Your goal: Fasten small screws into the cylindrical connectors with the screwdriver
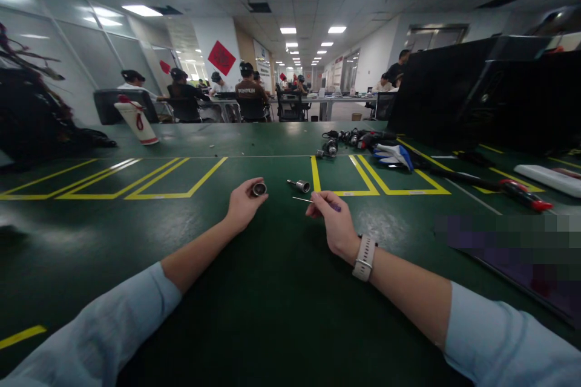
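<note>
On the green desk [281,290], the left hand [242,205] rests on its edge with its grip pinched around a small metal ring [259,188], held between thumb and fingertips with the open bore facing the camera. Just to its right, the right hand [334,225] has its grip clenched lightly on a thin tool [312,200]. The purple handle sits between the fingers and the fine metal shaft points left toward the ring, apart from it. A short metal cylinder [299,185] lies on the desk between the two hands and slightly farther away, touching neither. The ring looks hard, light and smooth, so it probably slips easily and is best held by its outer rim, as here. The tool's shaft looks thin enough to bend, so the handle is the safer place to hold it. Farther right are a pile of dark parts [345,138], a white and blue glove [393,156] and a red-handled screwdriver [521,193]. A white bottle [136,122] stands far left.
</note>
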Tool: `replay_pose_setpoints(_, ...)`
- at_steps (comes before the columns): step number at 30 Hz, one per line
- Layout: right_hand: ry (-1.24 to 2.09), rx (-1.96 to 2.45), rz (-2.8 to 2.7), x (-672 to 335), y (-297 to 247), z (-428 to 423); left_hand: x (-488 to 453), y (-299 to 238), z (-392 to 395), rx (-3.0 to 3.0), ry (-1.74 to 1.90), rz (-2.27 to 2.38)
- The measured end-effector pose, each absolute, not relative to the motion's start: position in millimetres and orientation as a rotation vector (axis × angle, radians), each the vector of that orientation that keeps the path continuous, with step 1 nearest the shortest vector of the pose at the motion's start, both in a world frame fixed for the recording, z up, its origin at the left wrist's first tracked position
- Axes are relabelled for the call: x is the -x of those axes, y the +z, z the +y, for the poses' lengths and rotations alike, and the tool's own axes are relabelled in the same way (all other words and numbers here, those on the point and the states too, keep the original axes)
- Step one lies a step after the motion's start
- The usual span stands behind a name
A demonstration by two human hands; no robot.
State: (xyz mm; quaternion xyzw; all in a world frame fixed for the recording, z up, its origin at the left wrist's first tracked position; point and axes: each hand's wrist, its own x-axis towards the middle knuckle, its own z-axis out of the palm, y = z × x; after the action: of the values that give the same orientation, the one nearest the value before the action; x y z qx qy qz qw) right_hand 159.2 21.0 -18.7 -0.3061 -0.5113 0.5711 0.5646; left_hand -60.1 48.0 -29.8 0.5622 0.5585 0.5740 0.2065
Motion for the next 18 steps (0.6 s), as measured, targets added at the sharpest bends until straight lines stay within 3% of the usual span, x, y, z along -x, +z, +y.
replay_pose_setpoints(8, 1.661, 0.481, -1.147, -167.7, -14.5, 13.6, 52.6, -18.1, 31.1, -2.398, 1.079, 1.698)
replay_pose_setpoints(18, 1.304, 0.547, -1.699, -167.6, -8.8, -4.6, 35.7, -14.0, 15.0, -2.293, 0.836, 1.402)
